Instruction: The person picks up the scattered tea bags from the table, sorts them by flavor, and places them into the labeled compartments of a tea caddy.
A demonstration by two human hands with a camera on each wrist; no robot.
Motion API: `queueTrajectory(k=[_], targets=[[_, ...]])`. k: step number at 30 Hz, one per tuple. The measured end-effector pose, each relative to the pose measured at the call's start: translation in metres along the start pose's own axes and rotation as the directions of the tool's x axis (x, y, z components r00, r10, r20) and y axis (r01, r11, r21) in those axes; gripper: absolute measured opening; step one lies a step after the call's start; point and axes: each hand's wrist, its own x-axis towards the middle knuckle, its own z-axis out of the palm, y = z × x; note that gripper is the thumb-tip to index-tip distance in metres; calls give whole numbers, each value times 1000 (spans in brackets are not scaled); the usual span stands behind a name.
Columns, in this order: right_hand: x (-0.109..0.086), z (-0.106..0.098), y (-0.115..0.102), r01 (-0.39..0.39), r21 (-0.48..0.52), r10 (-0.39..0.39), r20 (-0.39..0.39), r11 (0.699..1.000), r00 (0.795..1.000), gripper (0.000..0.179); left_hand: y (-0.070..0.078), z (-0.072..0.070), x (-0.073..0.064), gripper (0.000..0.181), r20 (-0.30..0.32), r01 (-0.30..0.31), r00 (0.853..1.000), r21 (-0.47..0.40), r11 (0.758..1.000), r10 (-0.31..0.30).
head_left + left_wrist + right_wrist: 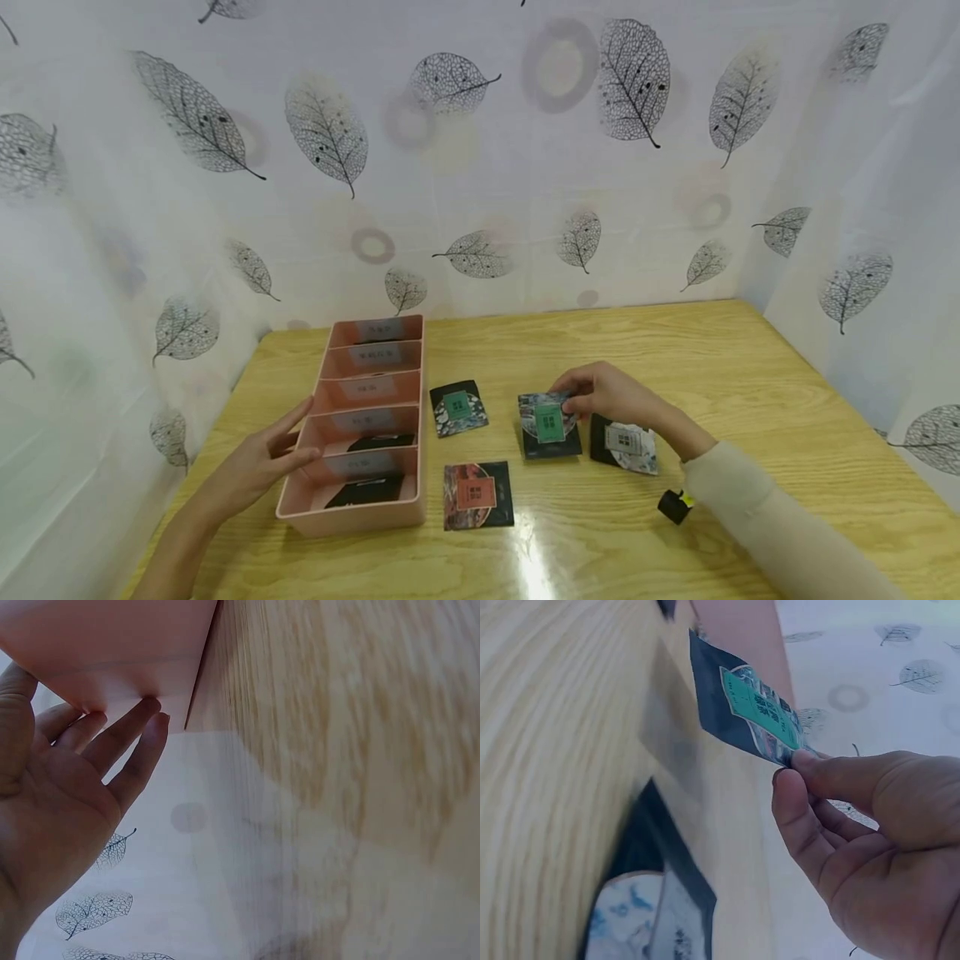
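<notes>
My right hand (611,396) pinches a dark tea-bag-like sachet (550,427) with a green label by its edge. In the right wrist view this sachet (757,709) is tilted and held above the table, between thumb and forefinger. My left hand (251,471) rests against the left side of a long pink divided box (423,433). Its fairly straight fingers touch the outer wall of the box (127,645) in the left wrist view. Dark sachets (367,492) lie in the two nearest compartments; the far ones are partly hidden by dividers.
On the wooden table (600,550) lie a green-labelled sachet (458,408), a red-labelled sachet (477,496) and a white-patterned sachet (624,444). A small black object (675,506) with a yellow-green bit sits by the right sleeve. Leaf-patterned curtain (480,167) surrounds the table.
</notes>
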Motion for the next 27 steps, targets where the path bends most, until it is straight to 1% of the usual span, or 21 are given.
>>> queueTrajectory(k=[6,10,16,20,23,27], targets=[[4,-2,-12,-11,25,13,-76,1000,997,34,0,0,1,76,-7,-4,1000,16,1000,4],[10,2,-21,7,13,-5,-115,1000,993,35,0,0,0,77,-3,0,1000,12,1000,0],[25,11,-34,48,5,-47,-146,999,988,32,1,-1,-1,76,4,17,1000,3,1000,-17],[33,17,-42,88,-2,-87,-163,996,983,31,1,-1,-2,76,7,9,1000,-14,1000,-9],[41,23,-48,126,-27,-129,-180,992,975,30,2,0,-1,77,9,2,1000,-19,1000,-2],[53,31,-57,174,-49,-181,-203,983,962,29,2,1,0,77,4,0,1000,-5,1000,0]])
